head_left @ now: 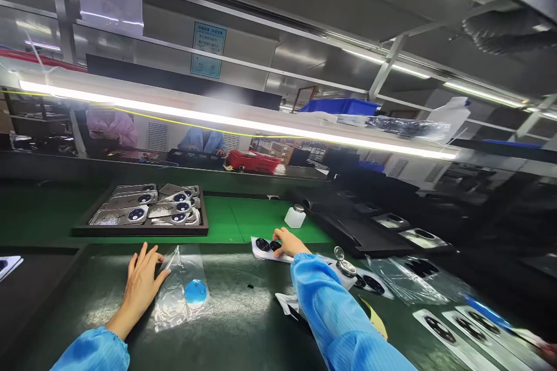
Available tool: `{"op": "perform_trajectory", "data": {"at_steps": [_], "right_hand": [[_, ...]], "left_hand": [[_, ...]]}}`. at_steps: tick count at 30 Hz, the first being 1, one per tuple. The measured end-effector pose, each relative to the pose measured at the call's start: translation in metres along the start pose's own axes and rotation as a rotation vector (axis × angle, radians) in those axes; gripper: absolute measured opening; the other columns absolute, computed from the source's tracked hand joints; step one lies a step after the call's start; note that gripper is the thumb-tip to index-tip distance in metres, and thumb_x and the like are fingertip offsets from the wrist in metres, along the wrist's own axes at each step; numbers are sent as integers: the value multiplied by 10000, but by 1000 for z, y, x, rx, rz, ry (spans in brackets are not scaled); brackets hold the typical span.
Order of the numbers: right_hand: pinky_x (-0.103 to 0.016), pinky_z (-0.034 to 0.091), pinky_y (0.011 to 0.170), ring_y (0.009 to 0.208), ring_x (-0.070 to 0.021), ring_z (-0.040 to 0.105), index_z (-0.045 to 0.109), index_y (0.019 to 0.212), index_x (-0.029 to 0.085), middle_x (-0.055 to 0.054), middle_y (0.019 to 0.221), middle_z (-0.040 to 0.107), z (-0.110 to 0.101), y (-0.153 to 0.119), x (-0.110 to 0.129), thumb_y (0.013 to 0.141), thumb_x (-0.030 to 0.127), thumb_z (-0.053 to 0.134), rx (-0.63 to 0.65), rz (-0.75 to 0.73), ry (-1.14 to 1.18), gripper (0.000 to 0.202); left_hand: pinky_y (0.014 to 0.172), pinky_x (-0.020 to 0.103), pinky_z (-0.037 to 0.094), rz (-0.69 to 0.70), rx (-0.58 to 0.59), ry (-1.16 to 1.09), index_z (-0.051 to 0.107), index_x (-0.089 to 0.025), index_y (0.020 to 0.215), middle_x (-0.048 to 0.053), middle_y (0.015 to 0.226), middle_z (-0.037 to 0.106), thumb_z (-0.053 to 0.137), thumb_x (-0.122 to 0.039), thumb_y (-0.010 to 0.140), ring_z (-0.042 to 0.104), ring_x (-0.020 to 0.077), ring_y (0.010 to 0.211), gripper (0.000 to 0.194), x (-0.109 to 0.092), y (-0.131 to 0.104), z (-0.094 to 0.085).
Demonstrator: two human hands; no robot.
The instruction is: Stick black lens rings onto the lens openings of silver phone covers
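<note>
My left hand (143, 279) lies on the dark green work surface, fingers spread and holding nothing. Its fingertips reach the edge of a clear plastic sheet or case (174, 295) that carries a round blue sticker (195, 293). Farther forward, my right hand (289, 243) bends its thumb and fingers down in a pinch on a round black camera lens cover (275, 246). That cover sits on a white strip (267, 254) beside another black cover (262, 244). The fingers partly hide the pinched cover, and whether it is lifted from the strip I cannot tell.
Beyond stands a dark tray (143, 232) of phone housings with round camera modules. A white bottle (295, 217) is on the green mat; another bottle with its metal lid up (345, 269) stands by my right forearm. More strips (439, 327) and plastic bags (409, 278) lie rightward.
</note>
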State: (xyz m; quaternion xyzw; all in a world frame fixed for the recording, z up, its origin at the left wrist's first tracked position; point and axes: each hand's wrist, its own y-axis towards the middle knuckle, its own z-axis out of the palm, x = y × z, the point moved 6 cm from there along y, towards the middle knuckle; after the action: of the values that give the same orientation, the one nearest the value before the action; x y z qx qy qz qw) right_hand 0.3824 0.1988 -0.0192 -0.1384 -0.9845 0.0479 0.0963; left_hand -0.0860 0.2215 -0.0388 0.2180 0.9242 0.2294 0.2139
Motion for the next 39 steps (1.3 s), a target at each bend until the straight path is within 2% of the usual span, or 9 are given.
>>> {"op": "perform_trajectory", "data": {"at_steps": [10, 16, 23, 26, 30, 33, 35, 37, 39], "right_hand": [[-410, 547, 878, 1038, -219, 632, 615, 1174, 174, -68, 1213, 621, -8, -6, 10, 948, 354, 605, -1, -91, -16, 290], [-415, 549, 871, 1027, -214, 635, 605, 1187, 167, -75, 1201, 624, -15, -8, 15, 943, 351, 614, -18, -63, -56, 305], [-447, 536, 897, 1063, -226, 624, 587, 1219, 167, -82, 1230, 610, -14, -25, 22, 943, 350, 613, -61, -68, -15, 332], [-427, 543, 882, 1033, -211, 633, 600, 1196, 171, -77, 1210, 621, -17, -32, 25, 949, 348, 605, -50, -82, 59, 304], [-402, 548, 860, 990, -193, 640, 613, 1165, 177, -71, 1178, 633, -39, -50, 33, 958, 352, 590, -92, -96, 211, 272], [-392, 539, 857, 970, -184, 637, 629, 1111, 176, -63, 1135, 645, -55, -72, 54, 957, 364, 586, -174, -142, 378, 246], [-379, 532, 837, 923, -174, 639, 637, 1050, 168, -51, 1058, 661, -56, -89, 79, 954, 399, 580, -225, -198, 524, 256], [-353, 527, 784, 827, -167, 645, 634, 958, 156, -26, 907, 670, -47, -105, 110, 958, 483, 534, -242, -263, 694, 342], [-318, 524, 725, 761, -176, 650, 625, 888, 176, -12, 786, 672, -31, -120, 145, 954, 602, 432, -213, -325, 864, 471]], "left_hand": [[1106, 583, 296, -14, -5, -22, 590, -224, 964, 128, 1297, 645, 566, -381, 869, 371, 371, 1413, 184, 1, -1, -2], [1111, 584, 287, -6, -11, -11, 569, -223, 975, 133, 1298, 641, 567, -380, 866, 365, 374, 1415, 191, 1, -1, -3], [1115, 561, 274, 40, 13, 19, 545, -231, 791, 88, 1213, 675, 523, -328, 882, 404, 348, 1394, 135, -3, 2, -12], [1118, 560, 261, 37, 25, 38, 561, -238, 774, 68, 1130, 697, 517, -305, 861, 428, 338, 1376, 118, 6, 6, -22], [1077, 589, 302, -5, 26, 58, 558, -241, 761, 77, 993, 716, 494, -347, 834, 529, 356, 1267, 144, 27, 12, -40], [986, 583, 397, -36, -7, 60, 583, -207, 952, 150, 1000, 705, 441, -408, 842, 627, 370, 1085, 270, 36, 16, -54], [967, 598, 396, -35, -63, 56, 550, -134, 1142, 231, 1132, 660, 407, -429, 858, 580, 412, 1154, 434, 29, 19, -66], [1012, 611, 346, 1, -123, 38, 516, -97, 1242, 265, 1283, 583, 402, -424, 881, 444, 439, 1313, 500, 11, 21, -79], [1069, 570, 311, 77, -156, -2, 542, -135, 1245, 211, 1341, 569, 433, -406, 910, 378, 396, 1382, 444, -19, 20, -91]]}}
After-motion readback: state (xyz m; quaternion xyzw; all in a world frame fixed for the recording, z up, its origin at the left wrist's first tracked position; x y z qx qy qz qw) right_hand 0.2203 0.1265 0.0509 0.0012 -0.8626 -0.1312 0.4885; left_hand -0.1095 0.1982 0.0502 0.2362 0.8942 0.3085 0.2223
